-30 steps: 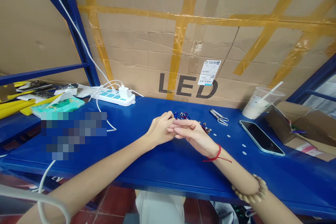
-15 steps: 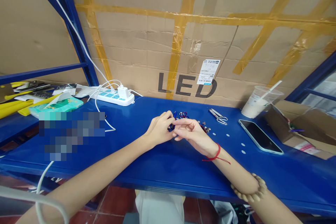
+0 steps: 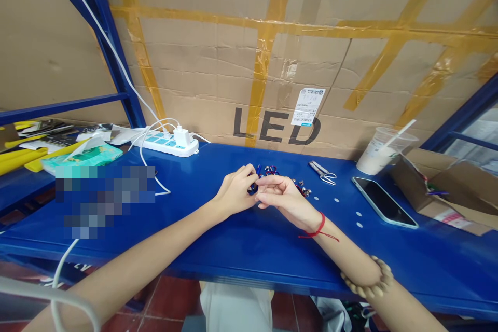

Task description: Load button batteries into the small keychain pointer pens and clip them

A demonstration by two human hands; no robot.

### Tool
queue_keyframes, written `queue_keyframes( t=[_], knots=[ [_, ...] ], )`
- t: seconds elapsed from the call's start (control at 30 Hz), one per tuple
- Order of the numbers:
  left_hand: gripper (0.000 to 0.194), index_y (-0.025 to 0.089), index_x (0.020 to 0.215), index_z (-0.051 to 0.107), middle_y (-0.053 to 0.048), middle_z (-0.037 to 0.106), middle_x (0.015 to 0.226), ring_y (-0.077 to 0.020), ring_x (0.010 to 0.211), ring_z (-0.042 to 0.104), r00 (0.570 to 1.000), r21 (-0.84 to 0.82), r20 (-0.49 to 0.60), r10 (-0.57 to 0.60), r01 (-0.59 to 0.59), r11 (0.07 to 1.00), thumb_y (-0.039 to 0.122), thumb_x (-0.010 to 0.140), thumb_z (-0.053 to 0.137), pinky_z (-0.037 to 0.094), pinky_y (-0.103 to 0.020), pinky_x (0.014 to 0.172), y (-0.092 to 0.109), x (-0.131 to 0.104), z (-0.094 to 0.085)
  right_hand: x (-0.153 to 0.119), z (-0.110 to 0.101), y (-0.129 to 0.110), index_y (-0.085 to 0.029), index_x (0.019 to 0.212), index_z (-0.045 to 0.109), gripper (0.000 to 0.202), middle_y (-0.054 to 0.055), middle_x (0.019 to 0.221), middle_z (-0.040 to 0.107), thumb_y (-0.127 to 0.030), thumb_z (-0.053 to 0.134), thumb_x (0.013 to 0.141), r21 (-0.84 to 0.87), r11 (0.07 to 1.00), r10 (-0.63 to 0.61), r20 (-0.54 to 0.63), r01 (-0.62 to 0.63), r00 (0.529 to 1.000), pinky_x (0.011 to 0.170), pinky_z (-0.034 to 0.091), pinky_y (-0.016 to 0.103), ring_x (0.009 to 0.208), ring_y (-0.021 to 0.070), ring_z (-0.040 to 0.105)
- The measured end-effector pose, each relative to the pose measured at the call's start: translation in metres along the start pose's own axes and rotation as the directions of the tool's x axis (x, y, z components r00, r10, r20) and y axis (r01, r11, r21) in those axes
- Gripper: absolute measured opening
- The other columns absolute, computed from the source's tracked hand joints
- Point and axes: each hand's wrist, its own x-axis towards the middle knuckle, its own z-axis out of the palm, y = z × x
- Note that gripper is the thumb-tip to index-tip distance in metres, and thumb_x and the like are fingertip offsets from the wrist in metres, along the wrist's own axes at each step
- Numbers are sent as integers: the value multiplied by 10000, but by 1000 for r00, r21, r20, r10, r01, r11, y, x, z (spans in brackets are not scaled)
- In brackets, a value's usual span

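Observation:
Over the middle of the blue table (image 3: 218, 254), my left hand (image 3: 238, 189) is closed, its fingers curled round a small dark blue item (image 3: 252, 187) that is mostly hidden. My right hand (image 3: 283, 198) meets it from the right, thumb and forefinger pinched close to the left fingertips. What the right fingers hold, if anything, is too small to tell. Just behind the hands lies a small red and blue piece with metal parts (image 3: 271, 170). Several small shiny metal pieces (image 3: 304, 191) lie beside the right hand, partly covered by it.
Small scissors (image 3: 322, 172) lie behind to the right, near several pale discs (image 3: 358, 213). Farther right are a phone (image 3: 383, 202), a drink cup with a straw (image 3: 375, 158) and an open cardboard box (image 3: 459, 187). A white power strip (image 3: 167, 144) with cables sits back left.

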Motion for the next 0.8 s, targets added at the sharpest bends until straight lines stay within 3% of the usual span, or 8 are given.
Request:
queue_keyframes(
  t=[0.4, 0.57, 0.8],
  knots=[
    [198, 180, 677, 516, 27, 473, 729, -88, 606, 478, 998, 21, 28, -64, 63, 998, 365, 728, 567, 339, -199, 474, 4, 1, -1, -1, 1, -3, -190, 953, 688, 307, 58, 880, 711, -247, 728, 654, -60, 998, 4, 20, -3, 1000, 600, 552, 207, 842, 175, 667],
    [156, 181, 672, 494, 34, 478, 706, -83, 591, 476, 997, 11, 20, -77, 76, 997, 306, 728, 568, 342, -196, 474, 4, 1, -2, -1, -1, -1, -188, 951, 691, 281, 60, 880, 710, -274, 705, 683, -56, 998, 3, 32, -1, 999, 590, 555, 205, 869, 184, 661],
    [111, 181, 686, 489, 21, 486, 750, -90, 636, 500, 999, 30, -40, -7, 9, 1000, 269, 752, 509, 356, -200, 491, -2, -1, 7, 0, -2, -1, -185, 918, 700, 272, 43, 781, 709, -300, 709, 672, -51, 999, -3, 25, 5, 1000, 559, 549, 194, 822, 172, 665]
  ],
)
